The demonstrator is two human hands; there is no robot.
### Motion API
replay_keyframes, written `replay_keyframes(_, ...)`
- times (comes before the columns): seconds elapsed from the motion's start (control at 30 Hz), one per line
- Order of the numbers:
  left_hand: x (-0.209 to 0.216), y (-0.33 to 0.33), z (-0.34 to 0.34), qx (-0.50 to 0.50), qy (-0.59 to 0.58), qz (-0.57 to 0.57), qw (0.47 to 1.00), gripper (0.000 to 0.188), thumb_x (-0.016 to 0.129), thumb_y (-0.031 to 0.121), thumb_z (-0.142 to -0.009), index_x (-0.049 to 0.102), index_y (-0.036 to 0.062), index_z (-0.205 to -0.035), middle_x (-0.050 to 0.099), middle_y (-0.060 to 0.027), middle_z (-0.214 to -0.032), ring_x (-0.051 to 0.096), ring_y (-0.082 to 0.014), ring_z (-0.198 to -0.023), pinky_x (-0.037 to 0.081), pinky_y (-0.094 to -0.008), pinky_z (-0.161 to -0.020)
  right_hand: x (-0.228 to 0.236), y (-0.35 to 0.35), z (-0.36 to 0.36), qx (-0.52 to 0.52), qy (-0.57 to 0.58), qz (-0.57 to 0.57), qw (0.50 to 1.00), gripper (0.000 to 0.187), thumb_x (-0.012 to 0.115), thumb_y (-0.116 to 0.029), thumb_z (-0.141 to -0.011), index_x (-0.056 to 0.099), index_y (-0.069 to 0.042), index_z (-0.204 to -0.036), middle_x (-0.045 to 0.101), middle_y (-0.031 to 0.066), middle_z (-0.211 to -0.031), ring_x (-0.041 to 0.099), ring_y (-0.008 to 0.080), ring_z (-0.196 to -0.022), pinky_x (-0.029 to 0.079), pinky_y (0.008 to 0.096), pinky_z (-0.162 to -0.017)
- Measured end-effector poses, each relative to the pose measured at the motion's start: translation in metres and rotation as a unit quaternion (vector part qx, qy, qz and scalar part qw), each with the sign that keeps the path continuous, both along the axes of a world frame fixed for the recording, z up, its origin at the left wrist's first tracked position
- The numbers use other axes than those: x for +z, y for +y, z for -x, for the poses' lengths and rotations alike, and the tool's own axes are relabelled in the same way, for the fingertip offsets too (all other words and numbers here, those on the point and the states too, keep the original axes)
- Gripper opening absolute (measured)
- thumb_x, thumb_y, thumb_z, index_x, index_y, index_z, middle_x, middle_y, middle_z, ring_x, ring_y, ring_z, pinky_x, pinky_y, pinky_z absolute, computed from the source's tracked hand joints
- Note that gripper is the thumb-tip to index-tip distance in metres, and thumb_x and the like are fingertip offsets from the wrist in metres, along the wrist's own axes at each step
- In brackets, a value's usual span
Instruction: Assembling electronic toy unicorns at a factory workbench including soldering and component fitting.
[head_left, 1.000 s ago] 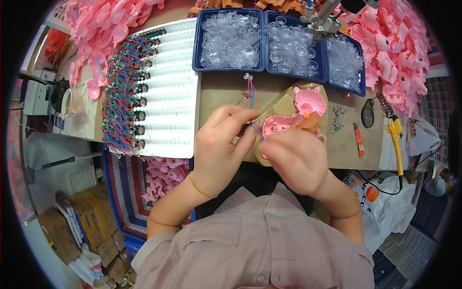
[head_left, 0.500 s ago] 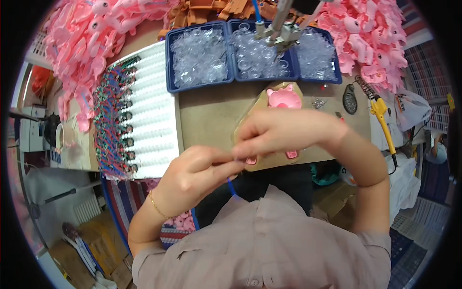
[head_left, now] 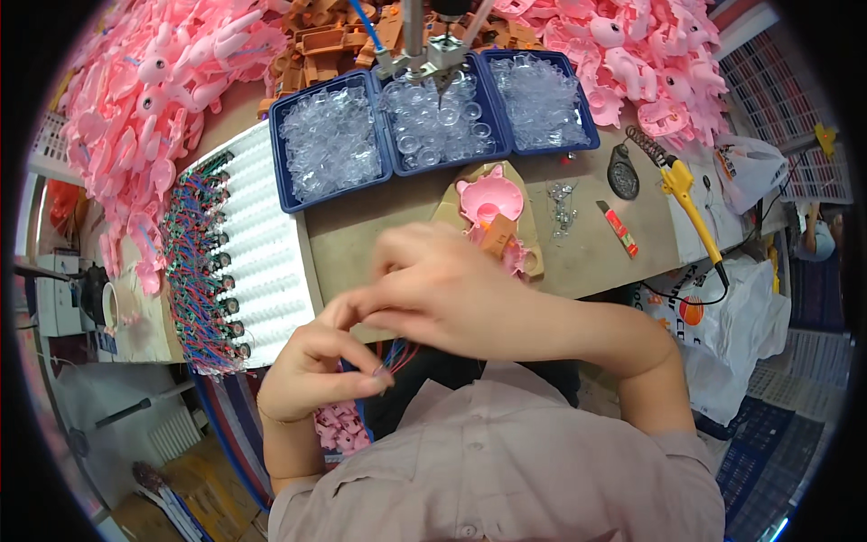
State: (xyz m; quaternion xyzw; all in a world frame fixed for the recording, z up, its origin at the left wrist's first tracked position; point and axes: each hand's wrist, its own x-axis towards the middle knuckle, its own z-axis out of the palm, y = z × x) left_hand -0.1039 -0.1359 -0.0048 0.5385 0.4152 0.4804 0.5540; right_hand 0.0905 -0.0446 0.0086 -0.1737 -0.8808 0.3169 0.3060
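Note:
My left hand (head_left: 321,370) is bent in front of my shirt at the bench edge. Its thumb and fingertips pinch thin red and blue wires (head_left: 399,350). My right hand (head_left: 442,285) reaches across from the right, its fingers curled down beside the left index finger. What the right fingertips hold, if anything, is hidden. Beyond the right hand, a pink toy body shell (head_left: 492,200) lies hollow side up in a tan holder (head_left: 533,212). An orange-brown plastic part (head_left: 498,237) sits over the shell's lower half, which the right hand partly covers.
A white ridged tray (head_left: 271,262) carries bundled wires (head_left: 194,280) at left. Blue bins (head_left: 386,144) of clear plastic pieces stand behind, under a metal machine head (head_left: 433,59). Pink parts (head_left: 163,99) are heaped at far left. A red cutter (head_left: 619,230) and yellow soldering iron (head_left: 691,203) lie at right.
Both hands have shifted left and off the holder, and the right fingers have curled. Red wires now show beneath them, and the orange-brown part has come into sight. The whole view has shifted.

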Motion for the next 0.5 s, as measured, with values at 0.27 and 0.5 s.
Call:
replay_keyframes(0.27,-0.005,-0.001,-0.003,0.260,0.035,-0.092,0.961,0.006,0.054,-0.005,-0.086,0.059,-0.0055,-0.088,0.064,-0.0161,-0.089,0.062,-0.0225,-0.082,0.049,-0.0313,-0.076,-0.008,0.006,0.009,-0.084,0.056,0.040,0.994,0.019,0.065,-0.018,-0.081,0.061,-0.007,-0.097,0.057,0.0081,-0.085,0.057,0.0248,-0.080,0.043,0.0369,-0.069)
replay_keyframes(0.5,-0.080,0.009,-0.042,0.227,0.270,-0.136,0.926,0.012,0.060,-0.002,-0.088,0.061,-0.0043,-0.100,0.064,-0.0091,-0.092,0.060,-0.0138,-0.085,0.048,-0.0250,-0.077,-0.048,-0.046,-0.089,-0.223,0.049,-0.055,0.972,0.013,0.065,-0.014,-0.082,0.062,-0.006,-0.091,0.058,0.0063,-0.084,0.057,0.0237,-0.081,0.043,0.0373,-0.077)
